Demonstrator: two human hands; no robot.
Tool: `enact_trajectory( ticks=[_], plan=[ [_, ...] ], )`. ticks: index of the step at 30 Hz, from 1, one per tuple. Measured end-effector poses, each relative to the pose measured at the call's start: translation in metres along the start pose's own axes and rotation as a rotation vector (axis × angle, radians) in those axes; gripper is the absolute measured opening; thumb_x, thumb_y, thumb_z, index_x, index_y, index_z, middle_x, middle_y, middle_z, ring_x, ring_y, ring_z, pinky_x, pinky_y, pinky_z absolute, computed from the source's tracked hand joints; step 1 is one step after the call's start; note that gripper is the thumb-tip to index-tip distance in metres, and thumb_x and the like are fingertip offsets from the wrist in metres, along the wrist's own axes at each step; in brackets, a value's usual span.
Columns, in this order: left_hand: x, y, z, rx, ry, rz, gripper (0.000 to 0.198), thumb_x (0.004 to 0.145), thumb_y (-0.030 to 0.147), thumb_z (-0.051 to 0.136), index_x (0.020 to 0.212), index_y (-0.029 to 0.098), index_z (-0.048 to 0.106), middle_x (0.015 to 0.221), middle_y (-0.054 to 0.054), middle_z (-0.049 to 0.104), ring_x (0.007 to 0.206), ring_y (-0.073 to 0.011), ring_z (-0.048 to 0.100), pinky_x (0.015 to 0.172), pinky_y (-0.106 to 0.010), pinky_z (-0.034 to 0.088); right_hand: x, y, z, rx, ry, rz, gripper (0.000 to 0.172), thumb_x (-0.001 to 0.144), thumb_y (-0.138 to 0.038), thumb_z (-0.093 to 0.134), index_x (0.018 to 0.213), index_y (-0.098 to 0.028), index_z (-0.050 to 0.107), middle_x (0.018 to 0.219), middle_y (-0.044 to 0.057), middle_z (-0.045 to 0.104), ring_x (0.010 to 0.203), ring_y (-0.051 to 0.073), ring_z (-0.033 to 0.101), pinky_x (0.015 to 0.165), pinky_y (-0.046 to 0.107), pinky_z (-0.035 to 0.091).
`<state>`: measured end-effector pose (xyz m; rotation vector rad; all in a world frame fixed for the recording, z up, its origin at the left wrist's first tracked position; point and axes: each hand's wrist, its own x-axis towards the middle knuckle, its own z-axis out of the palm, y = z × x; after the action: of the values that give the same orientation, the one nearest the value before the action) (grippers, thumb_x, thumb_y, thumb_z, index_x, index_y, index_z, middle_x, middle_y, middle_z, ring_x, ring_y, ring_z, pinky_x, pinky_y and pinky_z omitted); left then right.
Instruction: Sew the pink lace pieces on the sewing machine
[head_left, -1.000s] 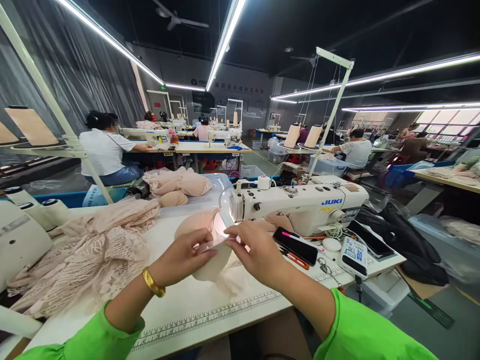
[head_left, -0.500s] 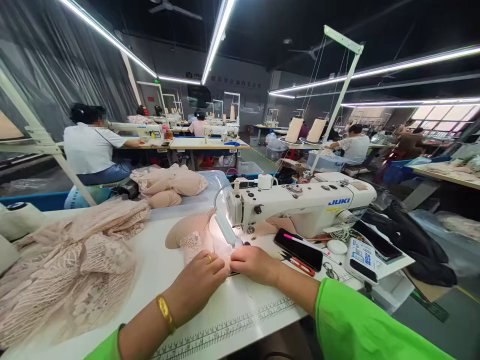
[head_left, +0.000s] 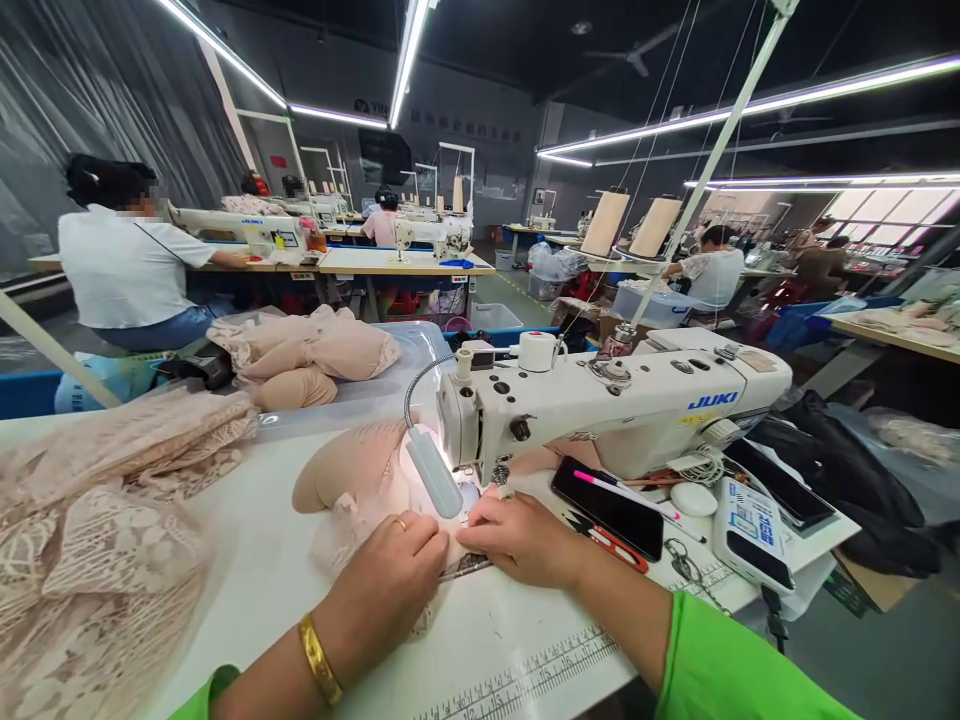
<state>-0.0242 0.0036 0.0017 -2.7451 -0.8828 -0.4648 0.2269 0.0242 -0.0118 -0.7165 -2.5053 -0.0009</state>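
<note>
Beige lace fabric (head_left: pixel 346 525) with a smooth moulded cup (head_left: pixel 330 470) lies under the lamp, left of the needle area of a white sewing machine (head_left: pixel 622 405). My left hand (head_left: pixel 397 575) is closed, fingertips pinching the fabric just in front of the needle area. Close by on its right, my right hand (head_left: pixel 521 535) is closed too, its curled fingers on the fabric beside the presser foot. A small grey lamp (head_left: pixel 435 475) on a bendable neck partly hides the needle. What lies under the fingertips is mostly covered.
A heap of lace (head_left: pixel 112 540) covers the table's left. Right of my hand lie orange-handled snips (head_left: pixel 611 545), a black phone (head_left: pixel 611 510), a pink-tipped pen (head_left: pixel 600 480) and a white power bank (head_left: pixel 754 535). A clear bin (head_left: pixel 416 350) stands behind; a co-worker (head_left: pixel 135 255) sits beyond.
The view has tilted down and moved closer. My right hand has shifted up toward the presser foot, its fingers less tightly bunched. My left hand stays pinched on the fabric.
</note>
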Motion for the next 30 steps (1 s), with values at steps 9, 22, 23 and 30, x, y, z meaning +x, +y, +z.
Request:
enact_trajectory(
  ticks=[9, 22, 23, 30],
  plan=[
    [0.002, 0.001, -0.003, -0.070, 0.006, -0.006, 0.023, 0.100, 0.008, 0.045, 0.089, 0.018, 0.061, 0.083, -0.006, 0.062, 0.073, -0.0230, 0.051, 0.067, -0.035, 0.046, -0.002, 0.000, -0.003, 0.053, -0.056, -0.015, 0.028, 0.090, -0.004, 0.055, 0.101, -0.024, 0.073, 0.096, 0.002, 0.070, 0.080, 0.017, 0.056, 0.072, 0.028, 0.042],
    [0.003, 0.003, 0.001, -0.089, 0.048, 0.015, 0.020, 0.101, 0.008, 0.046, 0.093, 0.019, 0.061, 0.082, -0.005, 0.061, 0.071, -0.0223, 0.050, 0.067, -0.034, 0.045, -0.003, 0.001, -0.006, 0.078, -0.061, -0.039, 0.025, 0.090, -0.006, 0.056, 0.100, -0.023, 0.072, 0.098, 0.002, 0.070, 0.083, 0.017, 0.058, 0.075, 0.029, 0.043],
    [0.003, 0.003, 0.003, -0.096, 0.060, 0.010, 0.020, 0.101, 0.008, 0.046, 0.094, 0.019, 0.061, 0.082, -0.005, 0.061, 0.071, -0.0222, 0.050, 0.067, -0.034, 0.045, -0.003, 0.001, -0.006, 0.075, -0.074, -0.033, 0.024, 0.090, -0.006, 0.057, 0.100, -0.023, 0.071, 0.098, 0.002, 0.070, 0.082, 0.017, 0.057, 0.075, 0.029, 0.042],
    [0.005, 0.002, 0.009, -0.157, 0.244, 0.047, 0.024, 0.103, 0.008, 0.042, 0.112, 0.016, 0.062, 0.105, -0.007, 0.073, 0.088, -0.0232, 0.057, 0.082, -0.040, 0.047, -0.001, -0.002, -0.005, 0.041, -0.081, 0.071, 0.027, 0.087, -0.007, 0.060, 0.107, -0.022, 0.071, 0.093, 0.003, 0.067, 0.081, 0.019, 0.050, 0.066, 0.029, 0.036]
  ],
)
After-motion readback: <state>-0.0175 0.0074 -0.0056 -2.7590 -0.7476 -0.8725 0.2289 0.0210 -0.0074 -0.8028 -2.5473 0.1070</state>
